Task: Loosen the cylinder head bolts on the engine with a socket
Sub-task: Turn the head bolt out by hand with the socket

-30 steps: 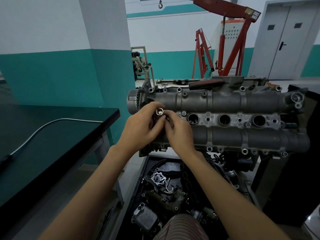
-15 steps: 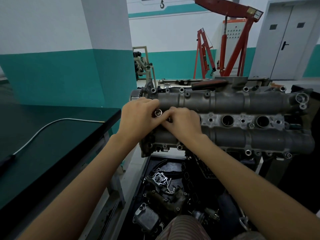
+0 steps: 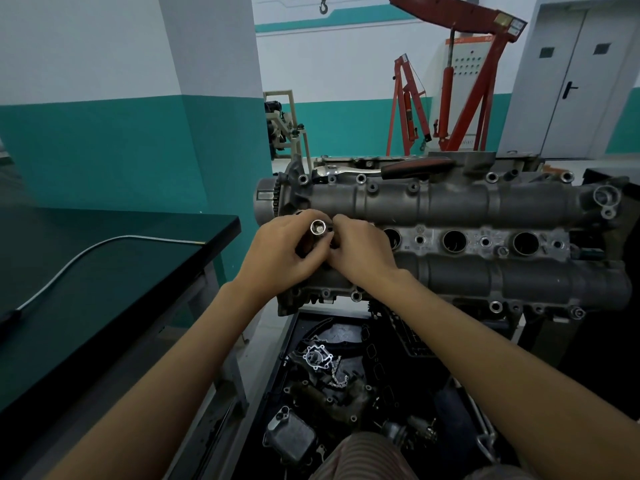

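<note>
- The left hand (image 3: 280, 258) curls its grip round a short chrome steel socket (image 3: 317, 227), thumb and fingers wrapped about its barrel, the open end turned up toward the camera.
- The right hand (image 3: 360, 251) has its fingers bent in against the socket's far side; its grip looks pinched on the socket or on a small piece under it, but the fingertips are hidden, so which of the 2 I cannot tell.
- Half a second ago the socket sat lower, sunk between the knuckles against the casting; now it stands higher and shows its full round mouth. I judge it has been lifted off or re-seated rather than turned home, so no bolt is yet being loosened.
- Both hands sit over the left end of the grey cast-aluminium cylinder head (image 3: 485, 271), beside the first of the dark round plug wells.
- The chrome ratchet wrench with a dark red handle (image 3: 381, 169) lies along the head's far edge, apart from both hands and unchanged; the socket must be joined to it before any torque goes on.
- Below the head's near edge a black tray of loose engine parts (image 3: 332, 375) stands on the floor; a dropped socket would land among them.
- At left, the dark surface (image 3: 104, 289) carries a thin grey cable (image 3: 104, 242).
</note>
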